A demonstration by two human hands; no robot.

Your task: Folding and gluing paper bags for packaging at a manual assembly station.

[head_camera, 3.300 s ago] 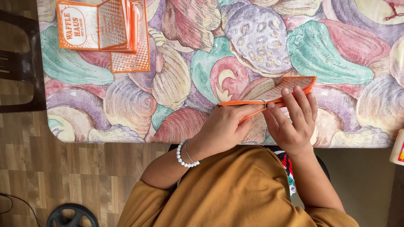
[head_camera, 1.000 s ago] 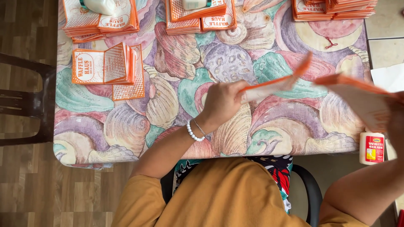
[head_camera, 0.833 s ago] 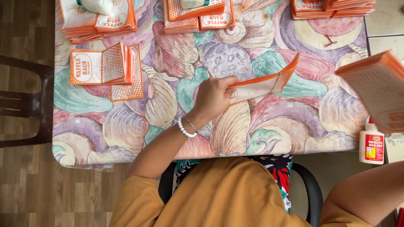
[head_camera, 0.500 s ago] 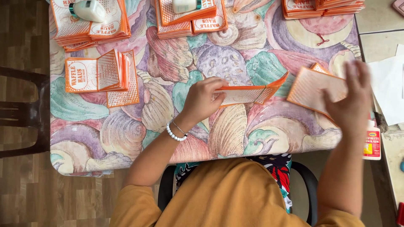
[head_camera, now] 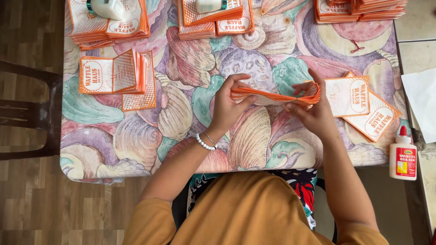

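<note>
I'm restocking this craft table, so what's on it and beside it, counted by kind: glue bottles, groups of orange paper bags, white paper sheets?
Glue bottles: 3
Groups of orange paper bags: 6, one between left hand and right hand
White paper sheets: 1
Total: 10

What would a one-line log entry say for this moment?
left hand: grips paper bundle | right hand: grips other end | bundle: above table | glue bottle: upright, right edge

Mustard-yellow short-sleeved top, white bead bracelet (head_camera: 204, 142) and thin chain on the left wrist.
</note>
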